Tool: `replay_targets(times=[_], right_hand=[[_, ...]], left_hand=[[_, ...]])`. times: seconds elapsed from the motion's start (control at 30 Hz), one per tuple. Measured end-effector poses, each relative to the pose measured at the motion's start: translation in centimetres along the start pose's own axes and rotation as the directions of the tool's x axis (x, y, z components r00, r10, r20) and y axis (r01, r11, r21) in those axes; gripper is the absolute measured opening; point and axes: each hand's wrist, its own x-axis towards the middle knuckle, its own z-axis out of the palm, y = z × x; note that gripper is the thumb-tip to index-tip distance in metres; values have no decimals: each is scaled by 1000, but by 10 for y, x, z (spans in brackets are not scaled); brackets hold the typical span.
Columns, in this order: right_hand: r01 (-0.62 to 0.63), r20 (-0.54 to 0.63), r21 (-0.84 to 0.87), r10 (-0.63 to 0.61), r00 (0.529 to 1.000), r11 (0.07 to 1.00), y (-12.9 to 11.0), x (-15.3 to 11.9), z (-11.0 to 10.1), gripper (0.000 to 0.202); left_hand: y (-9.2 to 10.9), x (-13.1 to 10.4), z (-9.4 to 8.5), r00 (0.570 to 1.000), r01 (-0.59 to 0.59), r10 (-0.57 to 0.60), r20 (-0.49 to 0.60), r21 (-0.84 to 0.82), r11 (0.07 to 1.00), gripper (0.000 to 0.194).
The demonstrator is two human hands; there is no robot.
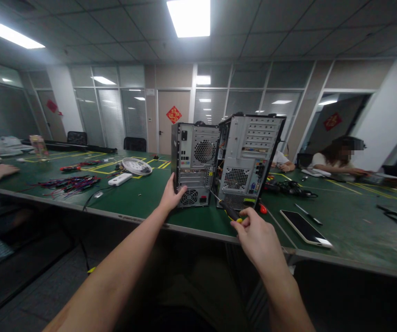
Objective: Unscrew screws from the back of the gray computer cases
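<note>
Two computer cases stand upright side by side on the green table, their rear panels facing me. My left hand (pixel 173 194) lies against the lower left edge of the smaller case (pixel 198 143), fingers spread, thumb on its rear panel. My right hand (pixel 250 226) pinches the handle end of a black and yellow screwdriver (pixel 231 212). The screwdriver's shaft points up and left toward the gap between the smaller case and the taller case (pixel 250 152); whether its tip touches either one cannot be made out.
A phone (pixel 305 228) and a pen (pixel 308 214) lie at the right, near a red object (pixel 262 209). Black cables (pixel 291 188) lie behind. Leftward are a power strip (pixel 120 179), a round white fan cover (pixel 136 166) and wires (pixel 75 184). People sit at both sides.
</note>
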Motion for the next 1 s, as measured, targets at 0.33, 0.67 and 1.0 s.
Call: replay_targets(times=[0.33, 0.67, 1.0], right_hand=[[-38, 57, 15, 38, 998, 999, -1, 2, 1, 21], [11, 22, -223, -6, 1000, 975, -3, 0, 0, 13], [-42, 53, -154, 51, 997, 987, -6, 1, -3, 24]], left_hand=[[-4, 0, 0, 1000, -16, 16, -10, 8, 1000, 89], [-1, 0, 0, 1000, -5, 6, -11, 8, 1000, 88], [2, 0, 1, 1000, -5, 5, -12, 9, 1000, 90]])
